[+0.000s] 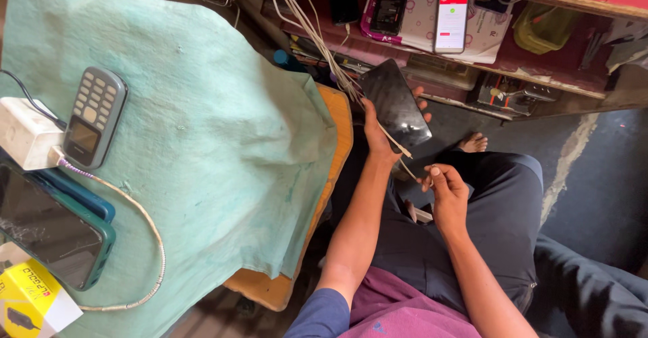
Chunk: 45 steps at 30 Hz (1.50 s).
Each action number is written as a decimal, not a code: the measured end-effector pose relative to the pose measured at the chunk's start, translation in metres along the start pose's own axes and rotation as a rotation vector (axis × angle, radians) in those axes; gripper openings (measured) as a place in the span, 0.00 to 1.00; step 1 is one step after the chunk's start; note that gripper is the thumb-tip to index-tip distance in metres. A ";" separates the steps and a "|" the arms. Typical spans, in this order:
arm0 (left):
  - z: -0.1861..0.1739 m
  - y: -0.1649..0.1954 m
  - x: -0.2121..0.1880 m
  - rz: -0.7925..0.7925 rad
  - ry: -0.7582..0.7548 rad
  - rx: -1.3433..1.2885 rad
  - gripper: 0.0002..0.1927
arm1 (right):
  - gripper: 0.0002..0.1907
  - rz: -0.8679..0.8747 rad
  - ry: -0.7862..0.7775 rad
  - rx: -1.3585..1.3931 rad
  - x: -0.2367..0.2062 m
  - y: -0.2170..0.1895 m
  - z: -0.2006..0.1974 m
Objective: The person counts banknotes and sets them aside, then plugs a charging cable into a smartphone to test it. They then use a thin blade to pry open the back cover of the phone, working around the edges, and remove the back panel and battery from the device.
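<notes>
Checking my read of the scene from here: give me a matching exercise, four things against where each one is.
1. dark phone
2. keypad phone
3. lit phone
4. yellow box

a. on the green cloth, beside the white adapter
b. on the shelf
c. in the left hand
d. at the table's near corner

Pairs: 1-c, 2-a, 3-b, 4-d

Glossy glass phone [395, 105]; matt cloth [202, 122].
</notes>
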<state>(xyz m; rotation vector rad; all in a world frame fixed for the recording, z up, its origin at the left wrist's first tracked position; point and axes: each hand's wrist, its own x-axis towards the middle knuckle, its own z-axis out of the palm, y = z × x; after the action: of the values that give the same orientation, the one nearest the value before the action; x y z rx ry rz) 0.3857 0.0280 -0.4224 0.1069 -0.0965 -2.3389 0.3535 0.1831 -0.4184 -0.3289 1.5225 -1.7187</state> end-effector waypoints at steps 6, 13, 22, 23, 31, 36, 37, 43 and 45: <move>-0.006 -0.010 -0.002 -0.064 0.075 -0.021 0.48 | 0.12 -0.057 -0.004 -0.042 0.004 0.008 -0.011; 0.000 0.004 -0.014 -0.291 -0.124 0.301 0.45 | 0.09 -0.100 0.157 0.147 0.021 0.003 -0.026; -0.019 -0.027 -0.034 -0.522 -0.185 0.734 0.35 | 0.13 -0.094 0.074 0.448 0.038 -0.016 -0.052; -0.023 -0.031 -0.035 -0.502 -0.157 0.745 0.33 | 0.16 -0.086 0.010 0.656 0.039 -0.015 -0.054; -0.049 -0.070 -0.066 -0.405 -0.272 0.854 0.21 | 0.39 0.314 -0.329 0.677 0.078 0.024 -0.014; -0.024 -0.042 -0.090 -0.503 -0.166 0.544 0.26 | 0.35 0.523 -0.252 1.124 0.123 0.018 0.028; -0.013 -0.031 -0.094 -0.503 -0.127 0.465 0.31 | 0.33 0.619 -0.126 1.116 0.131 0.014 0.027; 0.047 0.029 -0.119 -0.274 -0.406 0.281 0.52 | 0.14 0.450 0.281 1.208 0.165 -0.005 -0.004; 0.051 0.043 -0.125 -0.215 -0.358 0.207 0.49 | 0.11 0.331 0.329 1.274 0.168 -0.009 -0.022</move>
<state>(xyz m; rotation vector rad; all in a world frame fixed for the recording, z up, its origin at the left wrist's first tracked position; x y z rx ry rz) 0.4981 0.0896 -0.3613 -0.2112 -0.5281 -2.5337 0.2265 0.0810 -0.4672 0.8345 0.3765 -2.1302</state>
